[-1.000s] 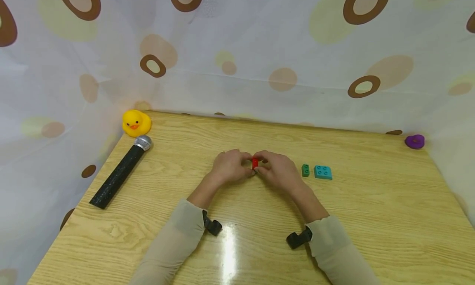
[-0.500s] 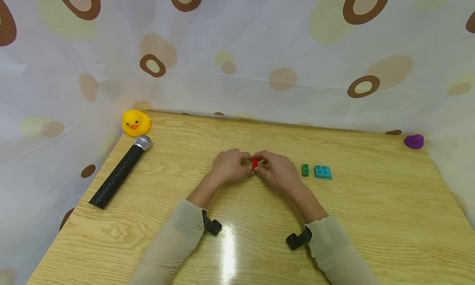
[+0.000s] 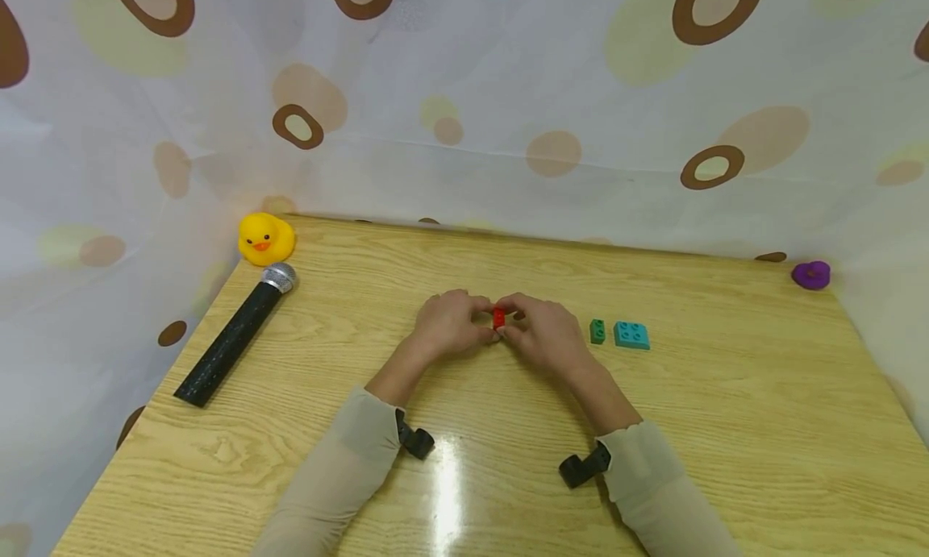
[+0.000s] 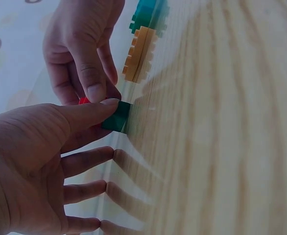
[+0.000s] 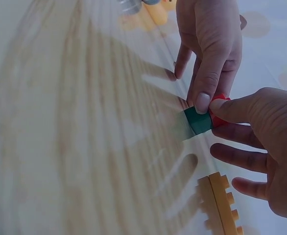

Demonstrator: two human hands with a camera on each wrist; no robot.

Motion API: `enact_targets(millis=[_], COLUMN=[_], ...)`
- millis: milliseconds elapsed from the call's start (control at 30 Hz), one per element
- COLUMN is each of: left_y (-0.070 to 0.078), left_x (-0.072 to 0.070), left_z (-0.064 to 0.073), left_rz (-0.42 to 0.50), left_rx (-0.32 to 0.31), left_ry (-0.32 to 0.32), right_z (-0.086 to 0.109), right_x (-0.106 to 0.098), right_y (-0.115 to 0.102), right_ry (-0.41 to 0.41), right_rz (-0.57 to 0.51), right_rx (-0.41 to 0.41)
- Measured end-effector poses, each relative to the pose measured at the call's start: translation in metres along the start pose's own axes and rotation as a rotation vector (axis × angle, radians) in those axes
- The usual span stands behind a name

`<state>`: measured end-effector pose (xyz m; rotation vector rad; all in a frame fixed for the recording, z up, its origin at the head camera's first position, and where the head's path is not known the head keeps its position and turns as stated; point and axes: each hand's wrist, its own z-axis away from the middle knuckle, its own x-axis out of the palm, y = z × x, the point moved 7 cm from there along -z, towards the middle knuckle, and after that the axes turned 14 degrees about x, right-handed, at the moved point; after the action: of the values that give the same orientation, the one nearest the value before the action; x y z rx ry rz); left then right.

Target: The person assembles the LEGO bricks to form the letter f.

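Hardly anything has moved since the earlier frames: both hands keep the same pose and just the head view shifts slightly. The left hand (image 3: 446, 327) pinches a dark green toy brick (image 4: 118, 120) between thumb and finger, its other fingers spread. The right hand (image 3: 551, 339) pinches a red toy brick (image 3: 498, 318), its spare fingers loosely extended. Red sits on top of dark green, touching, between the hands; whether it is fully seated I cannot tell. With the patterned backdrop (image 3: 464, 73) at 12, a two-stud green brick (image 3: 597, 331) and a four-stud teal brick (image 3: 632, 335) lie at 3 o'clock, a microphone (image 3: 239, 331) at 9. The step in hand looks like joining the two; the next move probably calls for even downward pressure while the lower brick is steadied.
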<state>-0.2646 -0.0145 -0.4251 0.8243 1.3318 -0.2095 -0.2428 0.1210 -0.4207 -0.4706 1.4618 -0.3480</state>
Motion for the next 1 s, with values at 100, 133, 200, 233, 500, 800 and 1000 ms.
enact_targets(millis=[100,133,200,233,500,800,1000], left_y=[-0.001,-0.001,-0.001,-0.001,-0.003,-0.004,-0.002], left_x=[0.000,-0.001,-0.001,-0.001,0.000,0.000,0.002], left_z=[0.000,0.000,0.001,0.001,0.002,0.001,0.000], left_rz=[0.003,0.004,0.009,0.009,0.020,0.018,0.058], left_rx=[-0.004,-0.003,-0.003,-0.002,-0.019,-0.045,-0.069], left_ry=[0.001,0.000,-0.002,-0.004,-0.012,-0.027,-0.044], right_z=[0.000,0.000,0.000,0.000,-0.001,-0.002,-0.003], right_x=[-0.002,-0.002,-0.002,-0.002,0.000,-0.009,-0.024], right_y=[-0.002,-0.002,-0.004,-0.004,-0.003,0.011,0.031], right_ry=[-0.003,-0.006,-0.018,-0.027,-0.081,-0.137,-0.146], right_rz=[0.001,-0.002,-0.013,-0.022,-0.035,0.026,0.030], right_rx=[-0.005,-0.004,-0.008,-0.006,-0.011,-0.020,0.034])
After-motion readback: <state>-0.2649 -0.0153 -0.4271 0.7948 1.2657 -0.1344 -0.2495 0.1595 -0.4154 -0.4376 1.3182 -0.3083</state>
